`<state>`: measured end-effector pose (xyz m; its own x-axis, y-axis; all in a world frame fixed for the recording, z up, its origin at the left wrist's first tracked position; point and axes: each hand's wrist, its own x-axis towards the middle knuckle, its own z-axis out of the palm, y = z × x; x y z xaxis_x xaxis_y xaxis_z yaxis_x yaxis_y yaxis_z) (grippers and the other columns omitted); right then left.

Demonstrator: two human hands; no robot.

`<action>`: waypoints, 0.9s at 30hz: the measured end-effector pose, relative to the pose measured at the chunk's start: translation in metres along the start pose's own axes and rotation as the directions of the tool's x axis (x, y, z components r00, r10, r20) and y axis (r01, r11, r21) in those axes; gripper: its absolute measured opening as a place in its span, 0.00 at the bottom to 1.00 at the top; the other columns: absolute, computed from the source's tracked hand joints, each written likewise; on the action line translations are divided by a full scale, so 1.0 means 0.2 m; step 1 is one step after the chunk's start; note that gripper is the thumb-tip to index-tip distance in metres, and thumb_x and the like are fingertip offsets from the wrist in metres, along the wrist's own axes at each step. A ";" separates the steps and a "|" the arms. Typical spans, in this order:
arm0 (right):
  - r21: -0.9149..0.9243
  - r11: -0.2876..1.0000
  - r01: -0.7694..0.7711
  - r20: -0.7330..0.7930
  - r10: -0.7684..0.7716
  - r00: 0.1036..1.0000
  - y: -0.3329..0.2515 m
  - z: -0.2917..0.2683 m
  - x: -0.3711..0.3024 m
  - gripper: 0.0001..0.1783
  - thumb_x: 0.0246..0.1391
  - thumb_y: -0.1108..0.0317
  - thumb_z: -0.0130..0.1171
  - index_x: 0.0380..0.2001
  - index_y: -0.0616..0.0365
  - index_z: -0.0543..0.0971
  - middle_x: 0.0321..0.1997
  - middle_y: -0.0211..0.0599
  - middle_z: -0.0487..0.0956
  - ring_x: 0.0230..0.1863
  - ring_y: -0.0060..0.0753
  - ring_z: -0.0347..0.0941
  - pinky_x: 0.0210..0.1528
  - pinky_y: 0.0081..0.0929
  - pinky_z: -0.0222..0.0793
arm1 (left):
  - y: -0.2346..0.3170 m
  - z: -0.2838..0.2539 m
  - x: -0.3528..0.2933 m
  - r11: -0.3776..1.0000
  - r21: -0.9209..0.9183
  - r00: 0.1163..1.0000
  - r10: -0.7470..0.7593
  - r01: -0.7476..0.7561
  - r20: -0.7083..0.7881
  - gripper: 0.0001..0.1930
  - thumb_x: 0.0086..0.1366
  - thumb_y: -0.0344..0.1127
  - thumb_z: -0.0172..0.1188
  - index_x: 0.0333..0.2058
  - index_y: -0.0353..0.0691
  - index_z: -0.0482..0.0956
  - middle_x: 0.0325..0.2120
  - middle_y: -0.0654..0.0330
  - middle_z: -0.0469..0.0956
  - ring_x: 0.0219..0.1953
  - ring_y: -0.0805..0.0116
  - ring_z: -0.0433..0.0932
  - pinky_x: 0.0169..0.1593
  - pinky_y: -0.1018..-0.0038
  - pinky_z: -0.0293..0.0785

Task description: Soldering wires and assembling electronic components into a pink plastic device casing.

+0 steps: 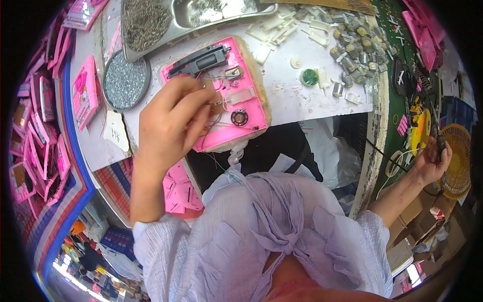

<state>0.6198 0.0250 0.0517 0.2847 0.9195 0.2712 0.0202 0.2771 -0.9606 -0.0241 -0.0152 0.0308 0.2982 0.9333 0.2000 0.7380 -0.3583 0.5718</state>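
Note:
A pink plastic casing (pixel 232 132) lies open on a padded block at the bench's front edge. Inside it sit a black elongated mechanism (pixel 204 61), a small metal-cased motor (pixel 233 73), a round speaker (pixel 239 118) and thin loose wires. My left hand (pixel 176 118) is over the casing's left half with fingers bent together near the wires; what they pinch, if anything, is hidden. Far to the right, my right hand (pixel 433 161) is wrapped round a black-handled tool (pixel 440 143), beside a yellow holder (pixel 418 123).
Metal trays (pixel 146 25) of small metal parts and a round dish (pixel 126 80) of screws stand at the back left. Small motors (pixel 354 48) and white plastic pieces (pixel 274 30) lie at the back right. Pink casings (pixel 43 151) are piled left; a yellow basket (pixel 457 161) stands right.

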 end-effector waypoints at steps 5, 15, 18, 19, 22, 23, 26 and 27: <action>-0.237 0.970 0.054 -0.191 -0.101 0.976 0.05 -0.06 0.04 0.11 0.63 0.75 0.52 0.43 0.71 0.80 0.42 0.49 0.83 0.40 0.36 0.83 0.46 0.26 0.83 | 0.01 0.11 0.01 0.996 0.017 0.996 0.088 -0.088 0.003 0.14 0.54 0.23 0.68 0.40 0.38 0.83 0.38 0.54 0.78 0.36 0.56 0.81 0.38 0.66 0.79; -0.151 0.978 0.142 -0.351 -0.187 0.917 -0.03 0.47 0.05 0.04 0.58 0.78 0.60 0.37 0.64 0.81 0.33 0.30 0.80 0.25 0.13 0.70 0.29 0.09 0.64 | 0.09 0.13 0.08 0.962 0.037 0.954 0.261 -0.269 0.146 0.16 0.48 0.27 0.71 0.38 0.43 0.84 0.35 0.55 0.77 0.34 0.56 0.76 0.38 0.61 0.70; -0.161 0.974 0.157 -0.364 -0.206 0.908 -0.01 0.38 0.07 0.04 0.58 0.77 0.60 0.36 0.64 0.82 0.29 0.26 0.78 0.22 0.11 0.65 0.26 0.10 0.58 | 0.13 0.14 0.10 0.929 0.067 0.911 0.341 -0.365 0.231 0.18 0.49 0.30 0.72 0.42 0.46 0.86 0.36 0.58 0.76 0.37 0.59 0.74 0.43 0.60 0.65; -0.175 0.976 0.131 -0.359 -0.186 0.915 0.00 0.38 0.07 0.04 0.58 0.77 0.60 0.35 0.63 0.82 0.28 0.25 0.77 0.22 0.11 0.63 0.25 0.11 0.56 | 0.11 0.15 0.09 0.924 0.073 0.909 0.351 -0.375 0.227 0.18 0.49 0.31 0.73 0.42 0.46 0.86 0.36 0.58 0.76 0.37 0.59 0.74 0.42 0.61 0.65; -0.239 0.968 0.074 -0.369 -0.161 0.915 0.02 0.39 0.10 0.03 0.57 0.76 0.61 0.33 0.63 0.83 0.25 0.23 0.75 0.21 0.10 0.61 0.24 0.12 0.53 | 0.09 0.18 0.07 0.922 0.095 0.915 0.350 -0.374 0.202 0.17 0.49 0.33 0.73 0.40 0.46 0.86 0.36 0.59 0.76 0.36 0.60 0.74 0.42 0.61 0.65; -0.262 0.964 0.056 -0.377 -0.155 0.913 0.04 0.39 0.11 0.03 0.57 0.76 0.61 0.32 0.62 0.83 0.25 0.22 0.74 0.21 0.10 0.60 0.23 0.12 0.51 | 0.09 0.18 0.06 0.928 0.106 0.923 0.335 -0.358 0.190 0.16 0.49 0.33 0.73 0.40 0.46 0.86 0.35 0.60 0.76 0.36 0.60 0.74 0.42 0.61 0.65; -0.289 0.957 -0.041 -0.351 -0.065 0.934 0.05 0.42 0.14 0.04 0.56 0.73 0.62 0.32 0.61 0.84 0.25 0.22 0.75 0.22 0.11 0.61 0.25 0.14 0.53 | 0.12 0.19 0.02 0.938 0.151 0.948 0.294 -0.311 0.125 0.14 0.50 0.32 0.73 0.38 0.45 0.86 0.34 0.61 0.76 0.36 0.60 0.74 0.42 0.62 0.65; -0.296 0.953 -0.071 -0.335 -0.034 0.942 0.07 0.42 0.18 0.04 0.56 0.73 0.62 0.33 0.60 0.84 0.25 0.21 0.75 0.22 0.12 0.62 0.25 0.14 0.54 | 0.12 0.20 0.01 0.941 0.168 0.955 0.280 -0.292 0.096 0.13 0.50 0.32 0.73 0.37 0.45 0.86 0.33 0.61 0.76 0.36 0.60 0.74 0.42 0.62 0.65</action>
<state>0.5486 0.0846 0.0537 0.5883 0.7631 0.2677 0.2824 0.1162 -0.9522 0.0192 -0.0226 0.0137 0.5493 0.7892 0.2746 0.7091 -0.6141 0.3464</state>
